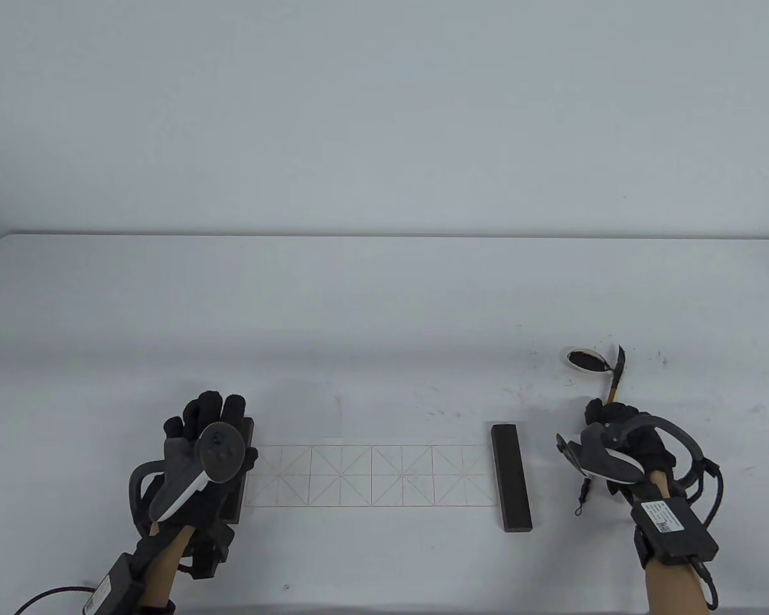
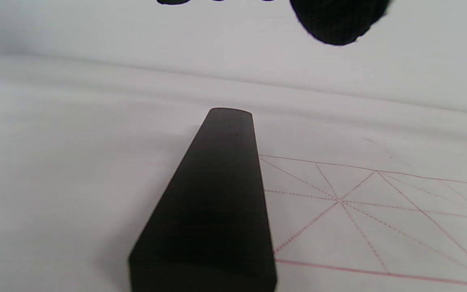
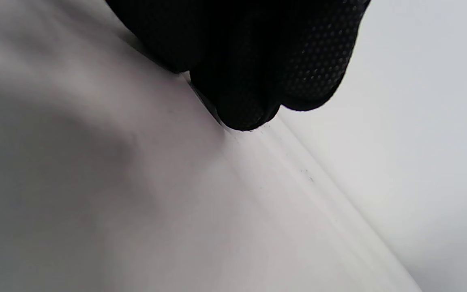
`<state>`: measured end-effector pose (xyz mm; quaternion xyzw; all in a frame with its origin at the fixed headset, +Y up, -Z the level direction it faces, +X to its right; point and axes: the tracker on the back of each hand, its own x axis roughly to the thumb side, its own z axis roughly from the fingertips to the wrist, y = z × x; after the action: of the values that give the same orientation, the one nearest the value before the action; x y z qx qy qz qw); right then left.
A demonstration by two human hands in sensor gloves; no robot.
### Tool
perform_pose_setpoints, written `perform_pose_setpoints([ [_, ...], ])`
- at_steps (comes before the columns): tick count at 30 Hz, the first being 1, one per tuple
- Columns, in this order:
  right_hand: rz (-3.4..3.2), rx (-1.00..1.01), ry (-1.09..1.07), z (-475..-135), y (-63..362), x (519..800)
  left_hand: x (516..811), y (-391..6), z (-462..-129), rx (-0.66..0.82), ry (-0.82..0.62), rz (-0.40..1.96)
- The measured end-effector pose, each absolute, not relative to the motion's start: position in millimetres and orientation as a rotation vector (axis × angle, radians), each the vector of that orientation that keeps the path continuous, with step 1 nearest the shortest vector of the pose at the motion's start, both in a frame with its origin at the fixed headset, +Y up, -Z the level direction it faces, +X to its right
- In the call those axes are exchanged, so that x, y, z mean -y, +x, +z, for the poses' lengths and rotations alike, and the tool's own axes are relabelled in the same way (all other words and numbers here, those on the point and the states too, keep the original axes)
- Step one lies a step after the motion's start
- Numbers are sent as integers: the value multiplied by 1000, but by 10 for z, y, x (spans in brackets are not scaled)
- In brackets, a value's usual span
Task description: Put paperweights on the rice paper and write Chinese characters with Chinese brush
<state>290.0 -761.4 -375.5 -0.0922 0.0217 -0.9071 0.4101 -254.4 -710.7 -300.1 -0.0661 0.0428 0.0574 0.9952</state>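
Two dark paperweights are seen low in the table view, one at each end of the rice paper (image 1: 372, 475), a thin strip printed with red grid squares. The right paperweight (image 1: 511, 477) lies across the strip's right end, untouched. The left paperweight (image 2: 213, 202) lies at the strip's left end, mostly hidden under the left hand (image 1: 198, 461) in the table view; in the left wrist view its long edge is seen on or just at the grid's border (which of the two cannot be settled from that angle). The left hand's fingers are held fairly straight above the bar and nothing is grasped by them.

The brush (image 1: 616, 375) is gripped by the right hand (image 1: 621, 448) at lower right, its dark tip pointing up-frame beside the small ink dish (image 1: 586, 360).

The paper is judged light, limp and easily torn or shifted, so it is best pinned rather than pulled. The bars are judged stiff and heavy, best taken across their narrow sides. The brush tip is soft and probably wet, so the shaft is the place to be held.

Ink specks are scattered on the table (image 1: 384, 295) around the dish. Nothing is seen between brush and grid except the right paperweight, which would need to be passed over.
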Motion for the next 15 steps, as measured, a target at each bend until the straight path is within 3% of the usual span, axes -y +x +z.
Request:
perform_pose_setpoints([
  [15, -2235, -189, -223, -3711, 2873, 7513, 7102, -2559, -3004, -92, -138, 123],
])
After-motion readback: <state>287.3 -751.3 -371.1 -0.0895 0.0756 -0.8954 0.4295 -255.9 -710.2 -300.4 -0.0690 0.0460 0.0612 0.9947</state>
